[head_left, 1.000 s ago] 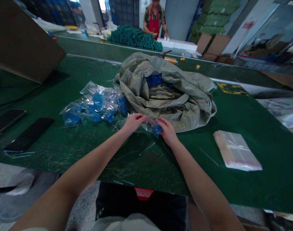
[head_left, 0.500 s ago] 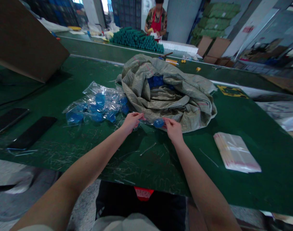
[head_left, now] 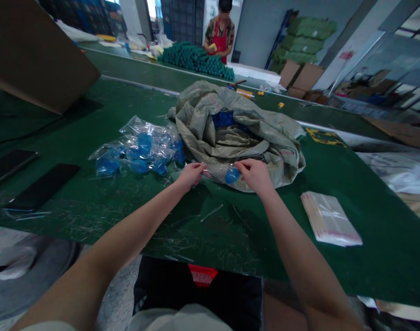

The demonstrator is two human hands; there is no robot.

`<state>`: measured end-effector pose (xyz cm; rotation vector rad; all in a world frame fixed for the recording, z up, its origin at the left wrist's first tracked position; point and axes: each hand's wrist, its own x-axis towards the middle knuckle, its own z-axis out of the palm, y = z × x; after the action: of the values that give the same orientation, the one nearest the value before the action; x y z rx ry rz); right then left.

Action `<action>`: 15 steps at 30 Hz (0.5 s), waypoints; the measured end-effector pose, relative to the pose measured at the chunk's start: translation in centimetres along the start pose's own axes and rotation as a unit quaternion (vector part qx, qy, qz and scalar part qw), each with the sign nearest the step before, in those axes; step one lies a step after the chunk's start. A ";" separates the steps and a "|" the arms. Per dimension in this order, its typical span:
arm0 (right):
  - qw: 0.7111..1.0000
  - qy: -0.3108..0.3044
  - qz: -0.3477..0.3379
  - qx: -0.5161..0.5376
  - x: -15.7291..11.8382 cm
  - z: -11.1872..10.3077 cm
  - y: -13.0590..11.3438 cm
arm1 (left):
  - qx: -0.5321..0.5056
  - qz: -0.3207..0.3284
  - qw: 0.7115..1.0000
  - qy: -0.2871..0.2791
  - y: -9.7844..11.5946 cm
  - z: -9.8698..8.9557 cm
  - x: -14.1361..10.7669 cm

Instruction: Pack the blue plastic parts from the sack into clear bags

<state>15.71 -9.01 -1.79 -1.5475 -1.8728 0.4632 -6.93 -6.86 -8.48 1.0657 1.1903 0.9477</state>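
Note:
Between my two hands a clear plastic bag (head_left: 215,171) is stretched, with a round blue item (head_left: 232,175) inside its right end. The fingers of my left hand (head_left: 192,175) pinch the bag's left end. My right hand (head_left: 254,174) pinches it beside the blue item. Just behind lies a grey-green woven sack (head_left: 196,110), its mouth open on blue items (head_left: 223,119). Left of my left hand is a pile of clear bags (head_left: 137,149) holding blue items. A stack of flat clear bags (head_left: 330,218) lies to the right.
On the green table (head_left: 102,202) two dark phones (head_left: 42,186) lie at the left, near a large cardboard box (head_left: 37,55). Across the table a person in a red apron (head_left: 221,39) stands behind a pile of green rolls (head_left: 196,59).
My right hand has turned and risen slightly, and the blue item shows more fully in the bag. The view has shifted a little.

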 end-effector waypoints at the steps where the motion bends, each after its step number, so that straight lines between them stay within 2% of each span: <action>1: 0.999 0.005 0.042 0.033 -0.3 0.2 0.4 | 0.021 0.007 1.000 0.022 0.4 -0.3 -0.1; 3: 0.989 0.022 0.115 0.096 -1.2 1.0 1.3 | 0.114 0.073 0.984 0.117 1.2 -0.6 -0.7; 4: 0.982 0.033 0.140 0.119 -1.6 1.5 1.8 | 0.178 0.126 0.962 0.165 1.5 -0.4 -1.2; 5: 0.977 0.043 0.158 0.136 -2.1 2.0 2.2 | 0.248 0.181 0.932 0.190 1.6 0.0 -2.0; 6: 0.973 0.048 0.170 0.147 -2.5 2.6 2.6 | 0.320 0.231 0.900 0.184 1.6 0.6 -2.9; 7: 0.970 0.050 0.179 0.156 -2.8 3.1 3.0 | 0.390 0.265 0.871 0.142 1.4 1.5 -3.9; 9: 0.965 0.047 0.193 0.173 -3.4 4.1 3.6 | 0.511 0.286 0.811 0.018 0.6 3.4 -5.8; 10: 0.961 0.045 0.199 0.184 -3.5 4.5 3.8 | 0.554 0.284 0.782 -0.018 0.1 4.3 -6.6; 12: 0.955 0.039 0.211 0.206 -3.7 5.2 4.1 | 0.615 0.272 0.739 -0.042 -0.9 5.7 -7.6; 15: 0.945 0.036 0.224 0.235 -3.7 5.5 4.5 | 0.661 0.253 0.705 -0.031 -1.8 6.3 -7.6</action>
<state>15.58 -10.75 -9.64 -1.6130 -1.2206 0.9657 -1.73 -15.42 -8.07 2.6576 1.5331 0.2657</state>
